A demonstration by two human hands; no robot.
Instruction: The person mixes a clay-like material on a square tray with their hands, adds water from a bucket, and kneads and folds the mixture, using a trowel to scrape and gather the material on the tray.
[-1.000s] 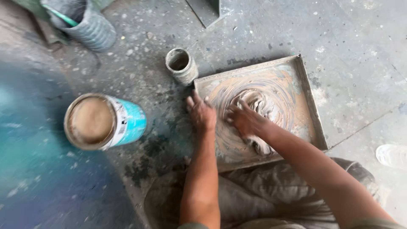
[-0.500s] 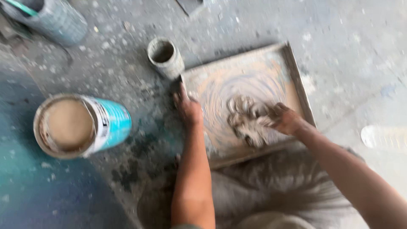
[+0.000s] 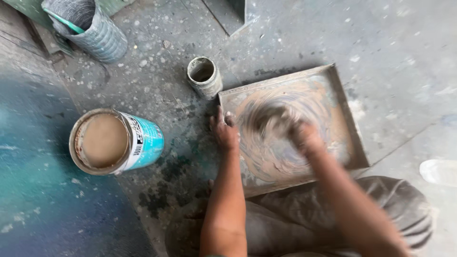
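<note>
A shallow square metal tray lies on the concrete floor, smeared with grey-brown paste in swirls. My left hand presses flat on the tray's left rim, fingers spread. My right hand is inside the tray, blurred with motion, its fingers closed around a dark lump of paste near the tray's middle. Both hands and forearms are coated in grey residue.
A teal bucket filled with beige paste stands left of the tray. A small dirty tin sits at the tray's upper left corner. A ribbed grey container with a green stick stands at top left. My knees are below the tray.
My right hand has swept across the tray from right of the paste lump toward the middle, stirring it. My left hand has stayed on the left rim. The view has shifted slightly.
</note>
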